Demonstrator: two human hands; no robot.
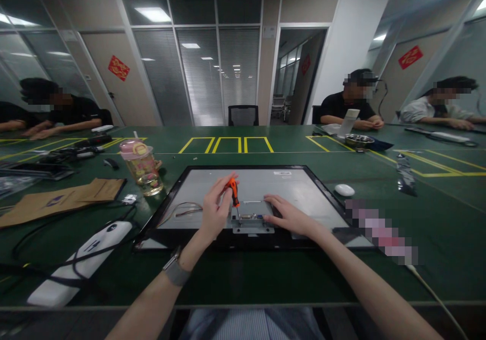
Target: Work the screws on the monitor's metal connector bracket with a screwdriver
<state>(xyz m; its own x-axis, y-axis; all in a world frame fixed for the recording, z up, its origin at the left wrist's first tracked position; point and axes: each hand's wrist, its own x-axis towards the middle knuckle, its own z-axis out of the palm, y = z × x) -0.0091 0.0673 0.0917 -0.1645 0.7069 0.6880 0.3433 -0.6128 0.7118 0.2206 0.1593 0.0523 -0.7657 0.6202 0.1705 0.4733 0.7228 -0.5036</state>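
My left hand [218, 206] is closed round the orange and black handle of a screwdriver [234, 193]. The screwdriver stands nearly upright, its shaft running down to the left end of a metal bracket with connector ports [250, 217]. My right hand [286, 214] rests with fingers stretched out at the right end of that bracket, thumb by the blue port. Both hands are over a flat display panel [311, 193], grey-backed with a black frame, lying on the table. A bundle of thin wires [182, 208] lies on the panel at the left.
A pink-lidded bottle [142, 170], brown paper bag [64, 198] and white power strip [81, 264] with black cables lie left of the panel. On the right are a white mouse-shaped object [345, 190] and a silvery pouch [405, 173]. Several people sit across the green table [224, 279].
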